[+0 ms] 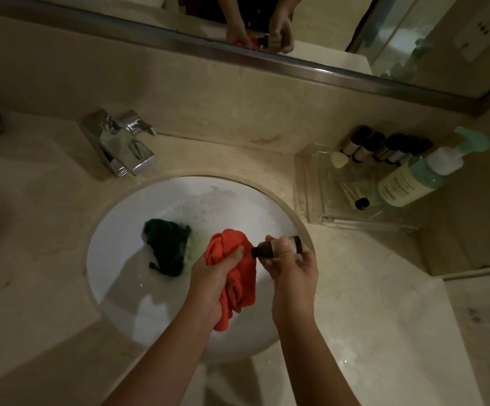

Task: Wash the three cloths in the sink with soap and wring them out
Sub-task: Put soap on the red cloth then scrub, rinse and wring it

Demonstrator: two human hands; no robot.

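The right hand (289, 259) grips a small soap bottle (278, 245) lying sideways, mouth toward the orange cloth (232, 271) just beside it. The left hand's (214, 273) fingers clutch that cloth over the sink (115, 288).

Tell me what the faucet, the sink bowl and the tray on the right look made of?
Faucet: polished chrome-like metal, mirror reflections. Sink bowl: glossy white, probably ceramic, with soft highlights. Tray: clear, likely acrylic or glass; the counter shows through.

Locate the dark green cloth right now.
In the head view, the dark green cloth lies bunched in the white sink, left of the orange cloth held by the left hand, below the faucet.
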